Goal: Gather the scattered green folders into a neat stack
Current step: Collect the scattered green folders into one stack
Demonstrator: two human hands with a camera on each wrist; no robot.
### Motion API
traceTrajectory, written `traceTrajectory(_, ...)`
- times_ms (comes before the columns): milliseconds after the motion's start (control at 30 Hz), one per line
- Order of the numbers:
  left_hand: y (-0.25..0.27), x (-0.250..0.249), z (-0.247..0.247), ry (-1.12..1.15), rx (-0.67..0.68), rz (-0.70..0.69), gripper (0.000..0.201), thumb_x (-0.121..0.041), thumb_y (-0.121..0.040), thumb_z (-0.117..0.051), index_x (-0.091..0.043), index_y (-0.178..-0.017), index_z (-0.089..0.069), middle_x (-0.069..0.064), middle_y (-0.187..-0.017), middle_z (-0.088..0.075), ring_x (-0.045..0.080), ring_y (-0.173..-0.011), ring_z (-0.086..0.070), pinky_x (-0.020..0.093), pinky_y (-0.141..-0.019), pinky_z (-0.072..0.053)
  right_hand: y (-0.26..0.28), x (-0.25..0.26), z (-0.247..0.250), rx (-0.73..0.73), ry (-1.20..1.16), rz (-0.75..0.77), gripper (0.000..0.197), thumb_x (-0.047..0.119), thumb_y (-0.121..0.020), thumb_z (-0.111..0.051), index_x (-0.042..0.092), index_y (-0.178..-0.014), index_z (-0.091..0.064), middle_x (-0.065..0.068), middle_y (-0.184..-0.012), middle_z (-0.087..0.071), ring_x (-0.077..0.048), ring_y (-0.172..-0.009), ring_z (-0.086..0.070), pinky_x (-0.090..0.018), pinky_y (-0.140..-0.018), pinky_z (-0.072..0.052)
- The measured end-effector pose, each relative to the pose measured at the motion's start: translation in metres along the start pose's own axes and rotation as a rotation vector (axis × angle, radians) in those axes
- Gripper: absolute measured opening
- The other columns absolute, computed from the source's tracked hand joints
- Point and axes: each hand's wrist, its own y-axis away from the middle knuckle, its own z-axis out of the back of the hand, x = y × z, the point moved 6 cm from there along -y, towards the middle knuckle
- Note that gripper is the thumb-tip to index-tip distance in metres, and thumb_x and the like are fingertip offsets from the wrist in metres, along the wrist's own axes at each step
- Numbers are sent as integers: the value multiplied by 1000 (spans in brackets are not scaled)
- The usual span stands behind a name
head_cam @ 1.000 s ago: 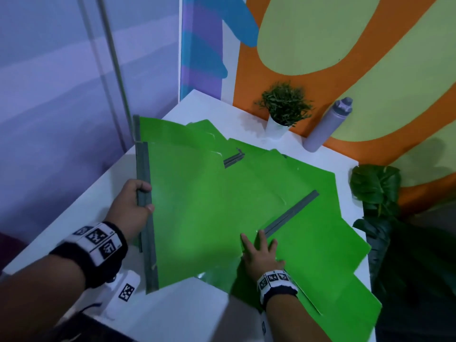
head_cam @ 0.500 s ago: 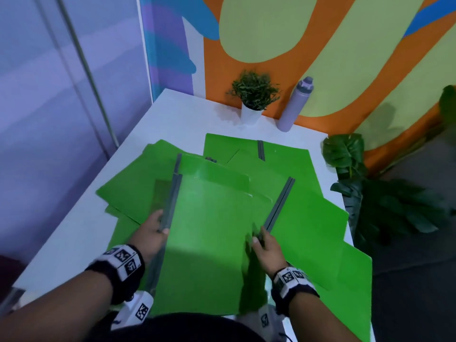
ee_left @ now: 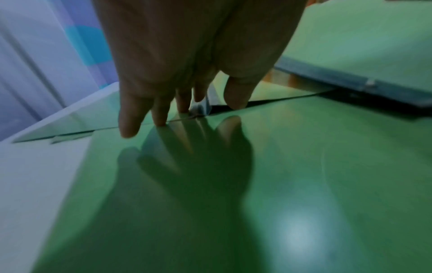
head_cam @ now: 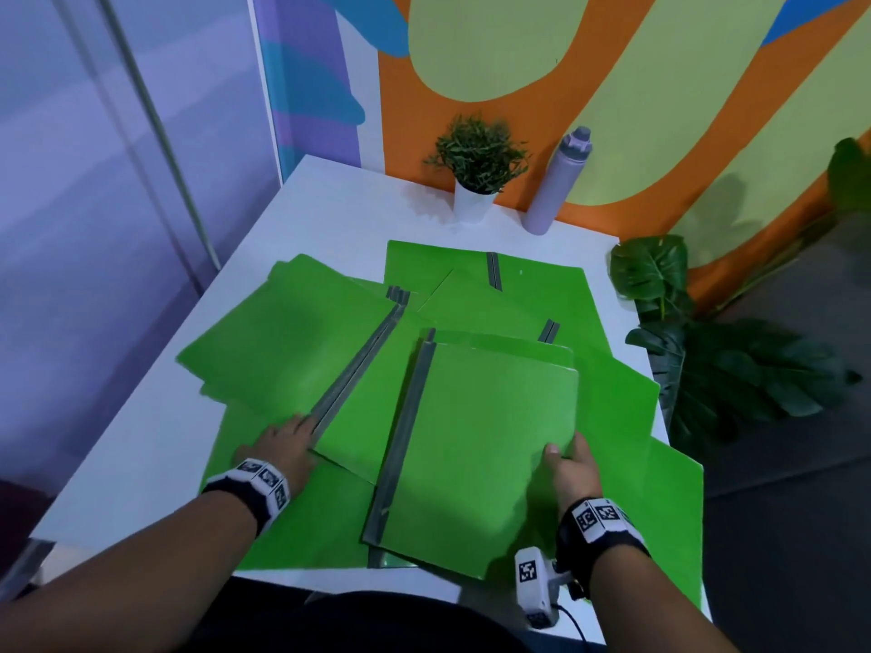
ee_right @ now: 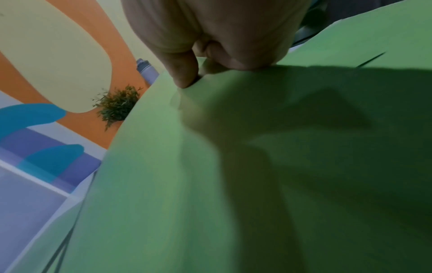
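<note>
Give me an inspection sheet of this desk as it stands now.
Surface: white table, mostly covered.
Job's things: green folders fanned and overlapping, not squared; top folder raised at its right edge.
Clutter: potted plant and purple bottle at the far edge.
Hands: left hand flat, fingers straight at a grey spine; right hand pinches the top folder's right edge.
Cables: black lead by the right wrist.
Surroundings: painted wall, leafy plant right of the table.
</note>
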Motion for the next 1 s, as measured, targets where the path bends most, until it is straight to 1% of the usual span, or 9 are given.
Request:
traceTrajectory(67, 11, 14, 2, -104, -96, 31, 45, -36, -88, -53, -28, -132, -45, -4, -120, -59, 20, -95, -63, 46, -85, -55, 0, -8, 7, -16, -9, -19, 62, 16, -93, -50, 18, -147, -20, -9, -156, -21, -34, -140, -23, -54, -109, -27)
traceTrajectory(200, 27, 26, 12, -199, -139, 158, 39, -54, -84, -51, -24, -109, -56, 1, -104, -58, 22, -96, -58, 41, -84, -48, 3, -17, 9, -17, 26, -38, 60, 17, -93, -49, 15, -147, -22, -11, -155, -23, -36, -139, -24, -55, -110, -26)
traceTrajectory(333, 21, 12, 8, 76, -110, 139, 36, -41, -87, -60, -7, -99, -63, 5, -93, -48, 20, -76, -58, 34, -76, -55, 11, -18, 0, 20, 60, -59, 58, 20, -95, -48, 12, -146, -23, -12, -154, -23, -37, -139, -24, -55, -109, -26)
traceTrajectory(500, 15, 12, 0, 150, -33, 230, 31, -32, -89, -63, -1, -90, -69, 6, -76, -61, 19, -69, -66, 29, -70, -59, 11, -10, 0, 5, 62, -31, 55, 20, -94, -50, 9, -144, -28, -14, -153, -27, -37, -138, -27, -56, -109, -27)
traceTrajectory(567, 18, 6, 17, 175, -127, 245, 26, -27, -90, -60, -2, -91, -65, 6, -81, -55, 20, -72, -62, 32, -72, -59, 9, -7, 6, -19, 7, -32, 56, 19, -93, -51, 10, -144, -28, -13, -153, -27, -36, -139, -25, -56, -110, -26)
traceTrajectory(667, 34, -11, 71, 228, -395, 199, 11, -14, -89, -57, -5, -94, -53, 12, -98, -54, 23, -75, -57, 40, -72, -57, 4, -2, 22, -69, -119, -67, 57, 19, -94, -50, 13, -145, -26, -10, -155, -24, -34, -140, -23, -57, -111, -23)
traceTrajectory(800, 67, -35, 158, 273, -700, 35, 1, -4, -93, -42, -3, -92, -43, 16, -78, -55, 34, -65, -54, 51, -73, -51, -2, 7, 38, -102, -267, -114, 60, 23, -94, -51, 20, -146, -22, -5, -157, -19, -34, -142, -18, -61, -111, -17)
traceTrajectory(900, 88, -41, 200, 376, -833, -57, 8, -4, -96, -37, -1, -100, -42, 21, -75, -56, 38, -65, -53, 44, -59, -38, -3, 14, 39, -91, -348, -122, 60, 24, -93, -51, 24, -146, -23, -3, -157, -18, -34, -142, -17, -61, -110, -15)
traceTrajectory(1000, 92, -38, 206, 657, -822, -81, 13, 0, -95, -41, 0, -108, -44, 13, -85, -53, 28, -74, -47, 37, -67, -34, -6, 27, 27, -40, -347, -76, 52, 20, -96, -46, 11, -144, -28, -12, -152, -30, -36, -137, -29, -54, -106, -30)
